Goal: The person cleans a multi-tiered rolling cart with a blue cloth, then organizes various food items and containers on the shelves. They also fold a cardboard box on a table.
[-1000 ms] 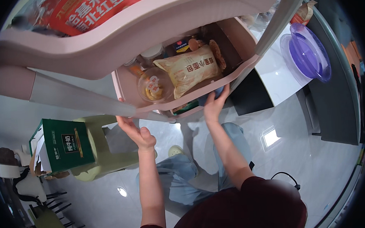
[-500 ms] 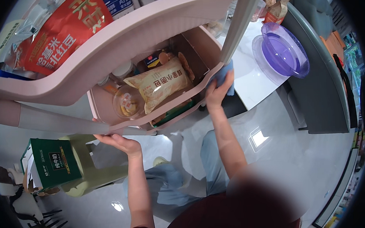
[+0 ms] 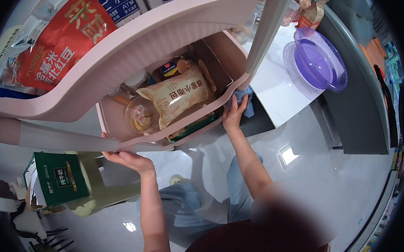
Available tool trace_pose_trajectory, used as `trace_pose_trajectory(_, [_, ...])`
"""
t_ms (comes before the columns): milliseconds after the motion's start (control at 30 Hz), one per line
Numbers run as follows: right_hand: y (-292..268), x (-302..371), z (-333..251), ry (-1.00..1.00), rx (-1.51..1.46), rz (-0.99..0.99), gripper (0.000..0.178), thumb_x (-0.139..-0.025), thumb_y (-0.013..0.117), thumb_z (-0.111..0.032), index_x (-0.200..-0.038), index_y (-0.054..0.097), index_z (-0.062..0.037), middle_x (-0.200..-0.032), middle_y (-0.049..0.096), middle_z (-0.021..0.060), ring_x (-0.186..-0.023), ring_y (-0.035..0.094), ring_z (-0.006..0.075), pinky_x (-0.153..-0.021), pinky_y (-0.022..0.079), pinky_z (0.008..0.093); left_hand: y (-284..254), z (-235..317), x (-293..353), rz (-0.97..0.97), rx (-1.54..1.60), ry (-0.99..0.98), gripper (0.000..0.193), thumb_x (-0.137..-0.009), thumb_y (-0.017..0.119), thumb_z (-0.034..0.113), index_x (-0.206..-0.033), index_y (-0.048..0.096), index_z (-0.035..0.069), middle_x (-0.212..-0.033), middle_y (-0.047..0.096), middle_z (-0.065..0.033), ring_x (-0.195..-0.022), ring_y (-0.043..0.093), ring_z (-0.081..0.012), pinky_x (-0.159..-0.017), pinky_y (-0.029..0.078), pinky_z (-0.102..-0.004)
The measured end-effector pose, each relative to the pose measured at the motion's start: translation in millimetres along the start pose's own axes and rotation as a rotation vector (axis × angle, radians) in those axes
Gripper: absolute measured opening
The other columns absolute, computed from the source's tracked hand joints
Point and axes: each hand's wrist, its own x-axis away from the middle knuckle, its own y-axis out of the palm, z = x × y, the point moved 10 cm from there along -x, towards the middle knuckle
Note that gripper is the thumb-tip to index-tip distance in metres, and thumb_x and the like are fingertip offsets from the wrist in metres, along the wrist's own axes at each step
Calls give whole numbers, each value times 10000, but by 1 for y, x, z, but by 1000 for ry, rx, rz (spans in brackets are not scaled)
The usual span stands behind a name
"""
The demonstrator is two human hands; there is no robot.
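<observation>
A: Entry one, right grip?
B: Right hand (image 3: 234,116), right of centre: fingers half curled, holding a blue cloth (image 3: 248,104) by the cart's right-hand corner.
A: Entry two, left grip?
B: Left hand (image 3: 131,160), lower left of centre, at a pale post (image 3: 68,136); fingers partly hidden, closure cannot be told.
A: The cart?
B: Pink cart (image 3: 160,30), top to centre of frame; bread packet (image 3: 180,97) in its lower basket.
A: Hazards?
B: Judged: a hard push could jolt it and topple the red packet (image 3: 65,46), upper left; a loose cloth edge could snag.
</observation>
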Motion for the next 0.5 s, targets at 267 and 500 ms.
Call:
trace_pose_trajectory(267, [23,75,26,396,108,-319,658,-762,603,56,-1374,464,-142,-1404,245,286,-1287,286,487,-1065,307,480,-18,-10,4,-34,45,21,628,-983,341,425,-1441,189,24,-1500,248,-140,-1374,275,-270,-1134,219,-429])
trace_pose_trajectory(500, [33,94,33,446,121,-414,595,-767,584,26,-1332,531,-153,-1235,346,235,-1152,369,423,-1004,333,441,-61,-76,32,-187,-26,-347,475,-980,376,285,-1349,366,-14,-1323,436,-160,-1265,404,-264,-1088,277,-395])
